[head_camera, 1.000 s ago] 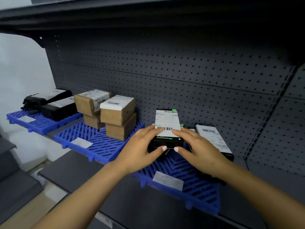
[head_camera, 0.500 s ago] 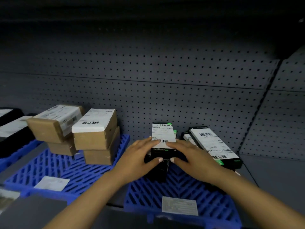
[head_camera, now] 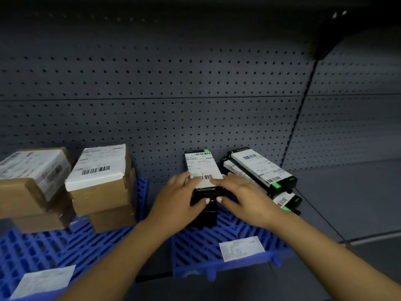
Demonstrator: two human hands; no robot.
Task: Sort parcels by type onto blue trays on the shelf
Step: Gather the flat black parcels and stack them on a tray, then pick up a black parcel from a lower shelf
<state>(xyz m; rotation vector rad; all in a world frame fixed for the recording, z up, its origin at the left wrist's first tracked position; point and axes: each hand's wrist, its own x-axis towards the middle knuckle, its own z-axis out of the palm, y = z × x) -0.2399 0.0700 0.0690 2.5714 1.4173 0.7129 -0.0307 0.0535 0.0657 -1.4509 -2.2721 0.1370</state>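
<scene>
Still both hands (head_camera: 217,198) on black box (head_camera: 202,170).

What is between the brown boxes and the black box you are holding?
Only a dark strip of shelf, past the left blue tray, separates the brown boxes from the black box, head view.

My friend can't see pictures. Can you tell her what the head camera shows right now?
Two bare hands, the left hand and the right hand, hold a black box with a white label on top of a stack on a blue tray. More black boxes lie beside it, and brown cardboard parcels sit on another blue tray to the left.
</scene>
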